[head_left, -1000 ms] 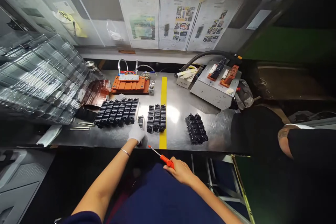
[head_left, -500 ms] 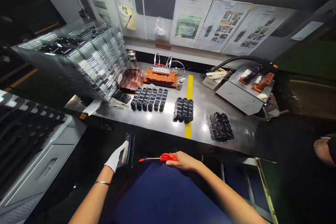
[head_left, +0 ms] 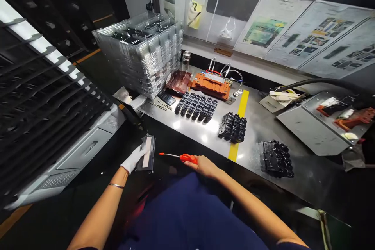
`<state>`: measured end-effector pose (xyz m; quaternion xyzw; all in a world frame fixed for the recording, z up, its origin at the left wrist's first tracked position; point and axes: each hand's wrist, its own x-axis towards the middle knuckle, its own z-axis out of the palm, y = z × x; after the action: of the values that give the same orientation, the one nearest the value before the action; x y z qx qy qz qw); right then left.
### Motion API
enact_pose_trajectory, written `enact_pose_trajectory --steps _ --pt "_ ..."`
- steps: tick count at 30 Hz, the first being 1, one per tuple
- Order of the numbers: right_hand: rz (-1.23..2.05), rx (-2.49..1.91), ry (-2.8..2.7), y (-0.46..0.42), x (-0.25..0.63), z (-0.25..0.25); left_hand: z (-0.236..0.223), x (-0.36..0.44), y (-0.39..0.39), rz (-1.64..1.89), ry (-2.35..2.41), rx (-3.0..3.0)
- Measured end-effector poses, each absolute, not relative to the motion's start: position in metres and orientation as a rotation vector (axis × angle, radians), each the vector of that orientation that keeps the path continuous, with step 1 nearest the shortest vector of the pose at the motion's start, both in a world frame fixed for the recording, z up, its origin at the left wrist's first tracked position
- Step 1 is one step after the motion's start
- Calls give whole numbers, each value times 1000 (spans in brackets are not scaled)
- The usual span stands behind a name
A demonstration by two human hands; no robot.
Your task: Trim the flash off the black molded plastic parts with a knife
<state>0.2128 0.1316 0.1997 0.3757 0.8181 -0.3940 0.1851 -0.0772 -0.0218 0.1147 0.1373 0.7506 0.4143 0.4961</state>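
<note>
In a white glove, my left hand (head_left: 135, 159) grips a flat dark rectangular part (head_left: 148, 152) with a pale strip along its face, held in front of the bench. My bare right hand (head_left: 204, 166) is wrapped round a red air blow gun (head_left: 188, 158). Its thin metal nozzle ends in a red tip that points left at the flat part, a short gap away from it. Beyond my hands, rows of black moulded parts (head_left: 195, 106) lie on the metal bench (head_left: 187, 129). Two more black clusters rest further right, one of them (head_left: 233, 127) on a yellow tape line.
A tall stack of clear plastic trays (head_left: 146, 58) stands at the bench's left end. Behind the rows sits an orange fixture (head_left: 211, 84) with hoses. A grey box-shaped device (head_left: 318, 123) occupies the right side. Left of me is a large rack (head_left: 84, 152).
My view has swung left, so the bench appears further right. The flat part has turned from edge-on to show its pale-striped face. Both hands keep their hold.
</note>
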Motion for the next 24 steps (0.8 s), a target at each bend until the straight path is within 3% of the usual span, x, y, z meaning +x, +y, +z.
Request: enact_pose_trajectory --steps 7,13,24 --pt "-1349 918 2264 133 212 197 111 -77 -38 1078 1829 500" --pt "-1048 1048 2257 132 208 204 113 -78 -33 1149 1775 424" --pt "-890 947 2311 105 197 200 107 -62 27 1088 2139 403"
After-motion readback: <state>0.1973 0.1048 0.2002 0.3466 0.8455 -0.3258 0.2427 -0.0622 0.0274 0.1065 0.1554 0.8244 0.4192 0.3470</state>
